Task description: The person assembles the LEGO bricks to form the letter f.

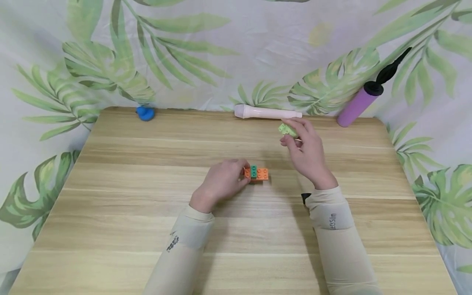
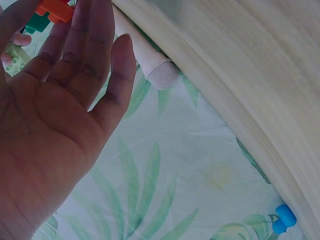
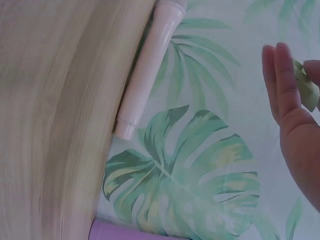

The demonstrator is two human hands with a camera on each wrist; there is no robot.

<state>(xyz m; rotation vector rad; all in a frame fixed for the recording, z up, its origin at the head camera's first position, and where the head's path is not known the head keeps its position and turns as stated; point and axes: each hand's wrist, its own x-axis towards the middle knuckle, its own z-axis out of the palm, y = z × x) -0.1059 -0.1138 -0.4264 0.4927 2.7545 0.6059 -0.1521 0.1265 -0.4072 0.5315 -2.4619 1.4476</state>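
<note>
Near the middle of the table, my left hand [image 1: 224,179] pinches the left end of an orange toy building block [image 1: 262,174]. A small green block [image 1: 253,171] sits on top across it, with orange studs showing on both sides. In the left wrist view the orange block [image 2: 61,9] shows at the fingertips. My right hand [image 1: 309,150] is raised farther back, gripping a pale green studded block [image 1: 287,130] between thumb and fingers. That pale green block [image 3: 307,89] is partly hidden by the fingers in the right wrist view.
A pink microphone [image 1: 271,112] lies along the table's back edge. A blue toy duck [image 1: 145,113] sits at the back left. At the back right a purple pump [image 1: 357,107] with a black tip leans against the leaf-patterned cloth. A small black object [image 1: 305,197] shows beside my right sleeve.
</note>
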